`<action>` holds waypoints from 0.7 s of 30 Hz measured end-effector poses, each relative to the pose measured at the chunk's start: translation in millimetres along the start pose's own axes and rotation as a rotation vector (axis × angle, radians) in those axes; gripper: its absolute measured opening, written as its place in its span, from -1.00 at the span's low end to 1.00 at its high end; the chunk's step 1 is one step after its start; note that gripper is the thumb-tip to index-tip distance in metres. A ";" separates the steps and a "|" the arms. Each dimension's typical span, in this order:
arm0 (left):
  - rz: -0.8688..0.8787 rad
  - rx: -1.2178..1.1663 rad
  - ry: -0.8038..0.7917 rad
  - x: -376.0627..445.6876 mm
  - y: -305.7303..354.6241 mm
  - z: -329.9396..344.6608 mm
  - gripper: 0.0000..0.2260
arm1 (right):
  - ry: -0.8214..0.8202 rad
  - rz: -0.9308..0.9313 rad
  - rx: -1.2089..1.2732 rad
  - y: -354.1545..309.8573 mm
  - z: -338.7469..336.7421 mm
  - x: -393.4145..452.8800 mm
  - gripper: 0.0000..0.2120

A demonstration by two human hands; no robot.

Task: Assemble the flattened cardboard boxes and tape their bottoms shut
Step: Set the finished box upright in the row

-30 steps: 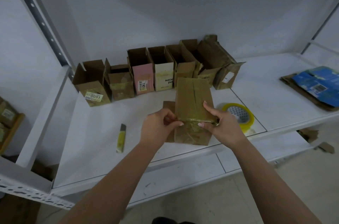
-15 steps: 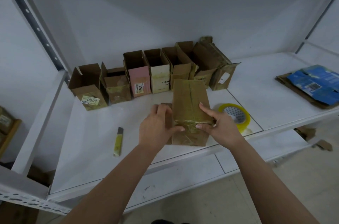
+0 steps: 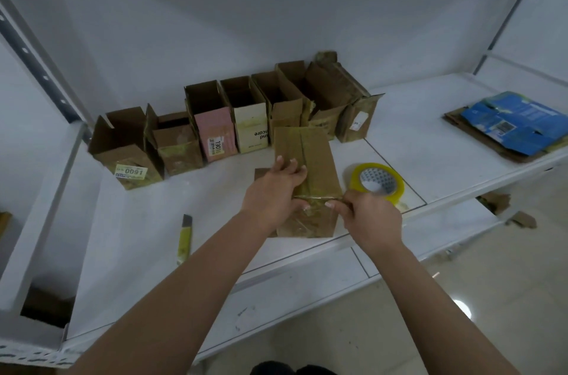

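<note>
A brown cardboard box (image 3: 316,159) stands upside down near the front edge of the white shelf (image 3: 129,230), its closed bottom flaps facing up and glossy tape over them. My left hand (image 3: 273,190) lies across the top of the box, fingers straight and pressing down, thumb on the near edge. My right hand (image 3: 368,215) is curled at the box's near right corner, pinching the tape edge there. A roll of clear yellowish tape (image 3: 377,182) lies flat just right of the box.
Several assembled open boxes (image 3: 215,132) stand in a row at the back. A yellow utility knife (image 3: 184,239) lies left of my arms. Flattened blue-printed cardboard (image 3: 513,125) sits at the far right. A dark upright post (image 3: 37,67) rises at left.
My left hand has slid up from the box's left side onto its top. My right hand has dropped from the top edge to the near right corner.
</note>
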State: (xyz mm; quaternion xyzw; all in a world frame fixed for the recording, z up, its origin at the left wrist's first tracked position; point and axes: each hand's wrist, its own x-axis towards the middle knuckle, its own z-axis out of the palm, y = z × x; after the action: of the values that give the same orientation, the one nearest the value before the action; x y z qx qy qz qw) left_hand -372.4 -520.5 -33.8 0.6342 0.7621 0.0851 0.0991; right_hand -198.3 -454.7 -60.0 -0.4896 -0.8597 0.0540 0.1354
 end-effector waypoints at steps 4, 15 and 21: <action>-0.026 0.022 0.000 -1.4 1.9 -1.5 -0.35 | 0.175 -0.132 0.017 -2.7 7.6 -1.0 -0.59; -0.028 0.011 -0.033 -3.2 3.6 -9.0 -0.33 | 0.076 0.034 0.616 29.6 8.5 -6.2 -0.70; -0.015 0.029 -0.041 -2.7 3.8 -10.9 -0.33 | 0.063 -0.057 0.509 24.3 12.6 5.8 -0.78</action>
State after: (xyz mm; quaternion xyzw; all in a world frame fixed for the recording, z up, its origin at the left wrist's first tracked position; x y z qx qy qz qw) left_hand -371.1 -522.5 -22.2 0.6314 0.7658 0.0602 0.1061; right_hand -184.7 -436.7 -76.5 -0.4170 -0.8272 0.2495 0.2823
